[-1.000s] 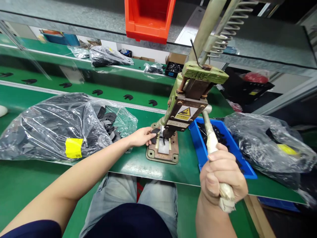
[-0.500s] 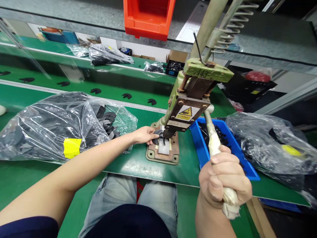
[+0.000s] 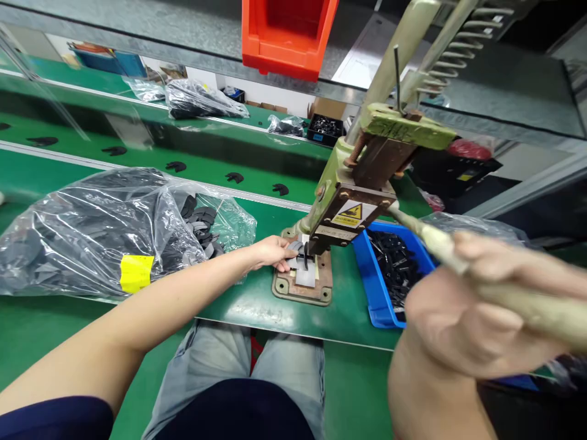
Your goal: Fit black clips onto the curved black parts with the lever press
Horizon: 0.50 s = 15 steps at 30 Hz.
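Observation:
My left hand (image 3: 274,253) pinches the edge of a curved dark grey plastic piece (image 3: 294,249). The piece lies over the metal fixture (image 3: 305,275) on the press base, beneath the tool; its far side is partly hidden. Above it leans a green hand press (image 3: 351,214) with a yellow warning label. My right hand (image 3: 481,311), blurred by motion, is wrapped round the tape-covered press lever (image 3: 438,243) close to the camera.
A clear bag of grey pieces (image 3: 92,226) lies left of the press. On the right stands a blue bin (image 3: 373,293) of black parts. Dark curved pieces (image 3: 235,177) line the green strip behind. An orange bin (image 3: 288,52) hangs overhead.
My right hand has swung the lever up and to the right, closer to the camera. The press's top crossbar has shifted away from its body. My left hand stays at the fixture.

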Tool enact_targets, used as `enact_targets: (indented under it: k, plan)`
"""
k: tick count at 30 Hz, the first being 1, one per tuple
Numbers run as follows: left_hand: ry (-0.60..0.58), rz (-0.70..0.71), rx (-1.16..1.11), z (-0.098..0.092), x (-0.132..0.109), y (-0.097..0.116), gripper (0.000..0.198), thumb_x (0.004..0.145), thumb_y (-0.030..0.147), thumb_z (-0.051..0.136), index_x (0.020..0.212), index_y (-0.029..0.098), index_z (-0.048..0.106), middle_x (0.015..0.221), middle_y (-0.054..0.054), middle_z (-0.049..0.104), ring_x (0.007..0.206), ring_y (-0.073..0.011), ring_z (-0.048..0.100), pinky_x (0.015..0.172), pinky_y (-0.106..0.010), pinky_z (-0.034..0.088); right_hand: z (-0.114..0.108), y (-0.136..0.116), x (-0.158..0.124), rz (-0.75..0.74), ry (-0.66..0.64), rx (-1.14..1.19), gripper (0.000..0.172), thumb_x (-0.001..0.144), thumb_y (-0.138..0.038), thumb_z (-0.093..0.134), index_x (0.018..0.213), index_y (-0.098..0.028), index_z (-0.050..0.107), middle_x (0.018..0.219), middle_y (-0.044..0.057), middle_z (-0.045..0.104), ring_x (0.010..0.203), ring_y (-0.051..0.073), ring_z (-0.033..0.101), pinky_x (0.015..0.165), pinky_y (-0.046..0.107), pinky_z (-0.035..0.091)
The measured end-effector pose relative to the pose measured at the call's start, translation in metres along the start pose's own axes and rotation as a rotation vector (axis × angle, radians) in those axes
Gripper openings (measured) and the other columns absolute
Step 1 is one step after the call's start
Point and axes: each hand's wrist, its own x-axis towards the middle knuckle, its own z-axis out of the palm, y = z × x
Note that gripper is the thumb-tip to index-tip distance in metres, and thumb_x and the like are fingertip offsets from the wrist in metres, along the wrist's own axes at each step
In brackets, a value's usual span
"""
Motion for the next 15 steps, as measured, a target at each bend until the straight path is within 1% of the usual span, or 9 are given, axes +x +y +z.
enact_targets:
  k: [1,3,5,7,9,10,12,13,15]
  plan:
    - [0.000,0.011,-0.005,0.000,-0.001,-0.001,0.036,0.083,0.041,0.088,0.080,0.015,0.063,0.056,-0.004,0.070,0.049,-0.0144,0.069,0.049,-0.021,0.054,0.004,0.004,0.016,0.036,-0.037,-0.019,0.047,0.085,-0.048,0.077,0.126,-0.027,0.066,0.112,0.003,0.068,0.107,0.021,0.072,0.099,0.044,0.060]
    - [0.000,0.038,-0.015,-0.001,-0.006,-0.002,0.035,0.085,0.041,0.086,0.083,0.015,0.063,0.057,-0.004,0.070,0.049,-0.0135,0.068,0.049,-0.020,0.054,0.008,0.011,0.036,0.132,-0.119,-0.068,0.058,0.090,-0.046,0.069,0.144,-0.029,0.056,0.143,0.005,0.058,0.136,0.025,0.062,0.113,0.043,0.053]
    - [0.009,0.078,-0.032,-0.006,-0.016,-0.003,0.035,0.086,0.041,0.085,0.082,0.015,0.062,0.057,-0.004,0.070,0.050,-0.0130,0.068,0.049,-0.019,0.053,0.004,0.018,0.034,0.166,-0.133,-0.100,0.060,0.091,-0.040,0.069,0.147,-0.026,0.053,0.151,0.009,0.054,0.142,0.028,0.058,0.118,0.044,0.049]
    - [0.013,0.129,-0.045,-0.013,-0.031,-0.005,0.039,0.084,0.045,0.085,0.080,0.016,0.059,0.057,-0.003,0.070,0.051,-0.0137,0.069,0.048,-0.019,0.052,-0.009,0.024,0.006,0.125,-0.041,-0.146,0.054,0.087,-0.034,0.075,0.138,-0.022,0.059,0.142,0.012,0.060,0.135,0.027,0.063,0.117,0.047,0.051]
    - [-0.007,0.179,-0.048,-0.018,-0.053,-0.005,0.043,0.082,0.049,0.085,0.079,0.017,0.057,0.058,-0.004,0.070,0.053,-0.0150,0.071,0.048,-0.019,0.051,-0.023,0.028,-0.040,0.213,0.019,-0.242,0.047,0.085,-0.029,0.077,0.129,-0.021,0.063,0.119,0.008,0.068,0.111,0.021,0.072,0.105,0.045,0.059]
    - [-0.024,0.199,-0.044,-0.019,-0.064,-0.005,0.044,0.082,0.052,0.085,0.078,0.018,0.056,0.058,-0.004,0.071,0.054,-0.0156,0.072,0.048,-0.019,0.051,-0.029,0.027,-0.065,0.346,-0.031,-0.265,0.042,0.085,-0.026,0.077,0.125,-0.020,0.065,0.110,0.006,0.070,0.102,0.018,0.073,0.099,0.040,0.061]
    - [-0.061,0.229,-0.027,-0.016,-0.088,-0.004,0.046,0.082,0.056,0.083,0.079,0.019,0.056,0.059,-0.004,0.071,0.055,-0.0164,0.072,0.048,-0.020,0.051,-0.031,0.022,-0.113,0.682,-0.300,-0.146,0.034,0.086,-0.024,0.076,0.118,-0.021,0.067,0.103,0.004,0.073,0.094,0.015,0.074,0.090,0.034,0.064]
    - [-0.071,0.243,-0.014,-0.012,-0.098,-0.002,0.047,0.083,0.057,0.081,0.080,0.019,0.056,0.060,-0.003,0.071,0.055,-0.0166,0.072,0.049,-0.020,0.051,-0.028,0.017,-0.132,0.758,-0.406,-0.097,0.033,0.083,-0.025,0.079,0.114,-0.021,0.069,0.098,0.004,0.075,0.089,0.016,0.075,0.083,0.033,0.065]
    - [-0.077,0.266,0.018,-0.002,-0.115,0.000,0.046,0.084,0.058,0.079,0.081,0.019,0.056,0.060,-0.002,0.070,0.055,-0.0165,0.071,0.049,-0.021,0.052,-0.015,0.005,-0.161,0.855,-0.522,-0.035,0.030,0.084,-0.027,0.079,0.112,-0.021,0.070,0.095,0.004,0.078,0.084,0.017,0.077,0.076,0.031,0.066]
